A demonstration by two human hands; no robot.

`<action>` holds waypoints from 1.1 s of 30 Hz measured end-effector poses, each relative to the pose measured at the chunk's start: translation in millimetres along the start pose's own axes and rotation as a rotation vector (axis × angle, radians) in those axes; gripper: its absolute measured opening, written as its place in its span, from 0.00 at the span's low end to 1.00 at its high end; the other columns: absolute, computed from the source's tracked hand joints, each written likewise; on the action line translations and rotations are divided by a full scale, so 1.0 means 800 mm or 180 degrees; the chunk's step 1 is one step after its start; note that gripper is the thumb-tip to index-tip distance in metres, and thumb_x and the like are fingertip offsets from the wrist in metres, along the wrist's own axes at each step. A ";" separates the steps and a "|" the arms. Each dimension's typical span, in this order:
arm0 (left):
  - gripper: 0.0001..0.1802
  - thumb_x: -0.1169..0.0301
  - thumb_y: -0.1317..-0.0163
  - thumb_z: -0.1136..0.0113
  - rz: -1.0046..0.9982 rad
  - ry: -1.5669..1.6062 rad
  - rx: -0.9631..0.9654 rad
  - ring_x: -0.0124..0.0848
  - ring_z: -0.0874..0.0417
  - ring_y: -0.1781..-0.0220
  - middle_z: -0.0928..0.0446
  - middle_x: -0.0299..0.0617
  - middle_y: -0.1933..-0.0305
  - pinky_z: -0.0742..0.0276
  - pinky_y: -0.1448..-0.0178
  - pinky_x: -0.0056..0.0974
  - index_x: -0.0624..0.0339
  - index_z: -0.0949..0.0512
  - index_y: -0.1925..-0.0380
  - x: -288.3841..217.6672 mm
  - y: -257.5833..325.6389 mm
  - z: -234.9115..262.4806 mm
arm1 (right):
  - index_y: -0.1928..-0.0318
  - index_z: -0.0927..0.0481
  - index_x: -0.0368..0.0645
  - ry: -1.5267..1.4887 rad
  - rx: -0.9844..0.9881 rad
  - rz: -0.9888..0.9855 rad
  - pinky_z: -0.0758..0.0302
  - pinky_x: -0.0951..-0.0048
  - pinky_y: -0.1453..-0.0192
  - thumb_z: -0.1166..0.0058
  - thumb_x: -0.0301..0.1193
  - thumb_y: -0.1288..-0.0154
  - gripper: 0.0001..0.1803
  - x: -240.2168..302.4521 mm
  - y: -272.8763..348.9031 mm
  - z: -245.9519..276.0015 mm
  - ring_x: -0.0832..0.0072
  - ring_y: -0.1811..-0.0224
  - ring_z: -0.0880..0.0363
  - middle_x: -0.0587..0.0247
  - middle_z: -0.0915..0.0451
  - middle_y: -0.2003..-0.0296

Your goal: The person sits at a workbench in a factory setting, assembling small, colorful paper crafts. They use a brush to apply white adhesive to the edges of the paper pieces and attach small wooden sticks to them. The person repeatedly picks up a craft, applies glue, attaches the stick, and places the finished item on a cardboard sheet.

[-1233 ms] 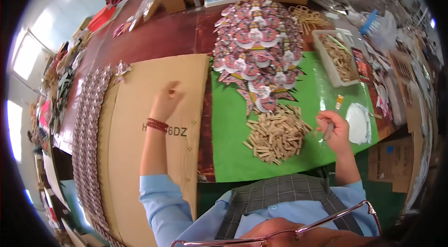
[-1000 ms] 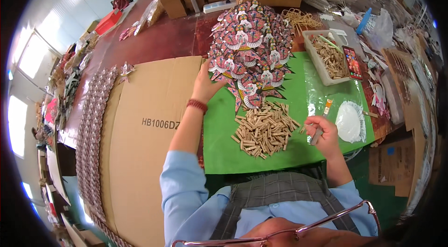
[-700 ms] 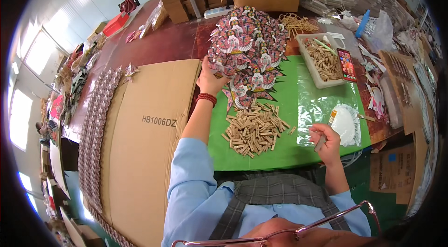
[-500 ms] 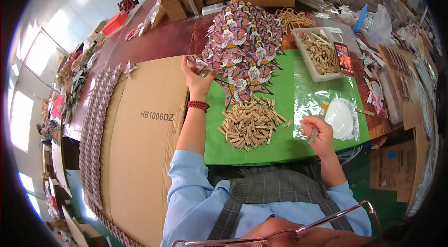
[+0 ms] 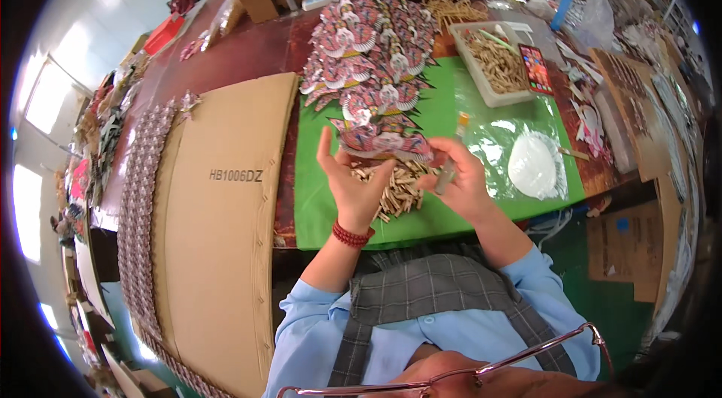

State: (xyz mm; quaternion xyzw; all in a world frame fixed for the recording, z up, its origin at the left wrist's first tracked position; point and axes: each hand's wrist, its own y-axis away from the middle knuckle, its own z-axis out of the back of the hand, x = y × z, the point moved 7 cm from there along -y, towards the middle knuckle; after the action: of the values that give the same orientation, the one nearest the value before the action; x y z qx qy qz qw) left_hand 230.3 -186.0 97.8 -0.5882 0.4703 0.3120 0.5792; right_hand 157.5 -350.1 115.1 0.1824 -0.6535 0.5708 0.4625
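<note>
A pink, black and white printed cut-out with pointed winged edges (image 5: 382, 139) is held up between my two hands, above the wooden clothespins. My left hand (image 5: 355, 186) grips its lower left side, index finger stretched away and thumb along the bottom edge. At the cut-out's right edge are the fingertips of my right hand (image 5: 468, 186). That hand also grips a brush (image 5: 448, 172), its yellow-orange end pointing up. Below the cut-out lies a pile of small wooden clothespins (image 5: 402, 191), partly hidden by my hands. Beyond it lie several overlapping similar printed cut-outs (image 5: 368, 44).
On the green mat (image 5: 316, 210), a clear plastic sheet (image 5: 489, 135) bears a white mound (image 5: 534, 165). A tub (image 5: 492, 99) of clothespins and a phone (image 5: 536, 71) stand farther back. A large cardboard sheet (image 5: 218, 225) lies left, with rows of patterned pieces (image 5: 143, 210) along it.
My left hand has come from the stack down to the right with a cut-out. My right hand has moved left and up to it, still holding the brush. The view has shifted slightly.
</note>
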 end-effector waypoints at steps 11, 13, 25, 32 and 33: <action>0.13 0.79 0.43 0.40 0.0414 -0.0685 0.1222 0.25 0.24 0.67 0.25 0.38 0.65 0.27 0.63 0.29 0.65 0.30 0.59 0.005 0.039 -0.011 | 0.69 0.26 0.37 -0.0162 -0.0115 -0.1087 0.41 0.83 0.76 0.38 0.24 0.42 0.08 -0.050 0.035 0.049 0.90 0.78 0.39 0.76 0.32 0.79; 0.05 0.75 0.42 0.38 0.0556 -0.1103 0.1571 0.21 0.28 0.72 0.27 0.35 0.69 0.32 0.71 0.27 0.67 0.23 0.71 0.002 0.040 -0.018 | 0.69 0.26 0.37 -0.0076 0.0053 -0.1097 0.41 0.83 0.76 0.39 0.24 0.42 0.08 -0.045 0.033 0.049 0.89 0.78 0.39 0.75 0.32 0.79; 0.08 0.79 0.36 0.48 0.2099 0.1949 0.0928 0.28 0.19 0.57 0.21 0.44 0.56 0.16 0.52 0.39 0.67 0.22 0.58 0.042 0.058 -0.027 | 0.56 0.23 0.34 -0.0182 -0.0241 -0.0604 0.29 0.82 0.69 0.42 0.23 0.40 0.11 0.001 0.039 0.074 0.82 0.72 0.24 0.64 0.22 0.67; 0.08 0.78 0.36 0.47 0.2261 0.1871 0.1248 0.30 0.20 0.55 0.22 0.46 0.55 0.17 0.52 0.39 0.67 0.23 0.58 0.037 0.070 -0.042 | 0.55 0.23 0.36 -0.0392 0.0417 -0.0762 0.25 0.78 0.59 0.33 0.26 0.47 0.19 -0.022 0.035 0.054 0.80 0.61 0.22 0.65 0.21 0.62; 0.08 0.77 0.36 0.47 0.2233 0.1795 0.1311 0.31 0.20 0.54 0.22 0.46 0.55 0.17 0.52 0.40 0.67 0.23 0.58 0.037 0.071 -0.044 | 0.55 0.24 0.36 -0.0446 0.0366 -0.0709 0.25 0.77 0.57 0.33 0.26 0.48 0.20 -0.020 0.035 0.048 0.79 0.60 0.22 0.65 0.21 0.62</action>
State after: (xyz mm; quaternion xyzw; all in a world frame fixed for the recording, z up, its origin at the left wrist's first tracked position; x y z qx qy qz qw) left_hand 182.7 -219.3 53.5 -0.3293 0.8302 0.2174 0.3937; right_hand 129.2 -381.8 89.1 0.3194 -0.6260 0.5384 0.4650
